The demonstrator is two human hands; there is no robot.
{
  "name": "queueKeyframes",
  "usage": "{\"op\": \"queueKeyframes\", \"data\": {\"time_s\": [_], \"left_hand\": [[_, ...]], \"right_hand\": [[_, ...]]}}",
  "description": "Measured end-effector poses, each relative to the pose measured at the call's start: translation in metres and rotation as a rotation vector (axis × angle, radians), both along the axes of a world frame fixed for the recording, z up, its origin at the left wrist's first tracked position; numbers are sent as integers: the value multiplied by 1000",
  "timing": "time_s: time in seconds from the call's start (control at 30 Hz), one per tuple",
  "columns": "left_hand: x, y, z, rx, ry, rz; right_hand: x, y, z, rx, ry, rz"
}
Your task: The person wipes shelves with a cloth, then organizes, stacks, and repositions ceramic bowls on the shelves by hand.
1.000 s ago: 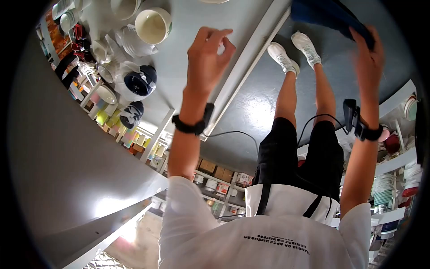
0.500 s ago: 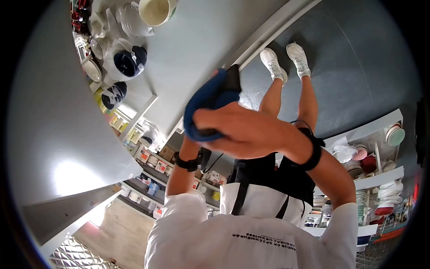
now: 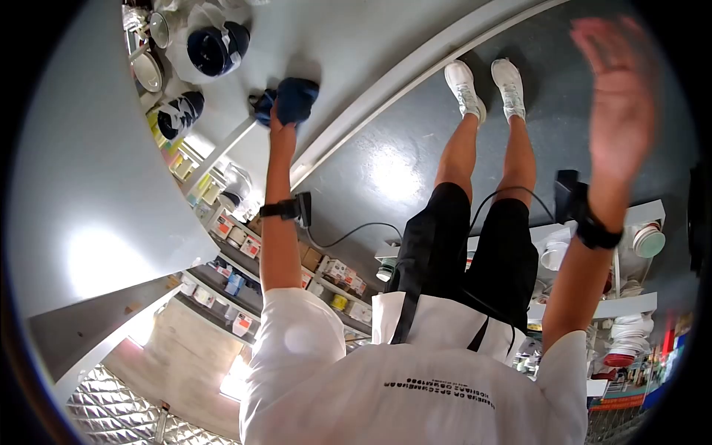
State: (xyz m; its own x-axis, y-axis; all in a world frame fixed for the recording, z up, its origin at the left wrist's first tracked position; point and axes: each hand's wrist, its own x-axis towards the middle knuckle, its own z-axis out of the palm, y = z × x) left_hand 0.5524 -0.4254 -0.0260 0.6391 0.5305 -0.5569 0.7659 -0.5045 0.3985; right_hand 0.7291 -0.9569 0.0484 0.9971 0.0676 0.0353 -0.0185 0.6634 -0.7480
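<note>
My left hand [image 3: 282, 124] reaches forward over a light grey shelf board [image 3: 326, 44]. Its fingers are closed on a bunched dark blue cloth [image 3: 298, 101], which lies against the board and partly covers them. My right hand [image 3: 621, 111] is raised at the far right, away from the shelf. It holds nothing, its fingers are stretched out, and motion blurs it slightly. Close to the cloth, on the shelf, are a dark blue bowl [image 3: 208, 50] in white wrapping and a blue-and-white patterned bowl [image 3: 180, 115].
White plates [image 3: 147, 72] stand at the shelf's left side. Lower shelves hold small boxes [image 3: 248, 246]. On the right, another rack carries stacked dishes [image 3: 629, 334] and a green-white bowl [image 3: 648, 241]. A cable [image 3: 356, 227] hangs from my left wrist's black device [image 3: 285, 210].
My left hand has moved forward onto the shelf board with the blue cloth. My right hand, which was at the cloth in front of me, has swung away to the right and opened.
</note>
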Motion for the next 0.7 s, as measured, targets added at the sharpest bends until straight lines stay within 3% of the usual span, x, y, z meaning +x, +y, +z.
{"op": "queueKeyframes", "data": {"time_s": [0.03, 0.1, 0.23, 0.3, 0.4, 0.43, 0.47, 0.5, 0.57, 0.63, 0.67, 0.7], "left_hand": [[-12, -6, -6, 21, 27, 79], [-19, -41, 4, -49, 40, 74], [-25, -50, -19, -10, 63, 14], [-10, -44, -27, 24, 62, -227], [-2, -24, -55, 131, 120, -276], [19, -42, -36, 171, 119, -240], [23, -40, -49, 158, 86, -235], [20, -25, -73, 286, 109, -317], [13, -30, -76, 405, 123, -344], [13, -52, -32, 370, -206, -294], [1, -46, -45, 458, -405, -346], [-5, -56, -38, 484, -421, -352]], "right_hand": [[5, -9, 17, 289, -25, 30], [2, -24, 49, 442, -113, 49], [-24, -37, 109, 357, -243, 12], [-36, -34, 137, 283, -271, 20], [-51, -29, 180, 185, -337, 21], [-55, -27, 192, 156, -374, 19], [-59, -25, 201, 123, -406, 17], [-65, -21, 209, 98, -431, 4], [-73, -10, 225, 55, -478, 13], [-79, 13, 237, 32, -531, 39], [-80, 26, 245, 20, -566, 50], [-78, 39, 252, 22, -607, 78]]}}
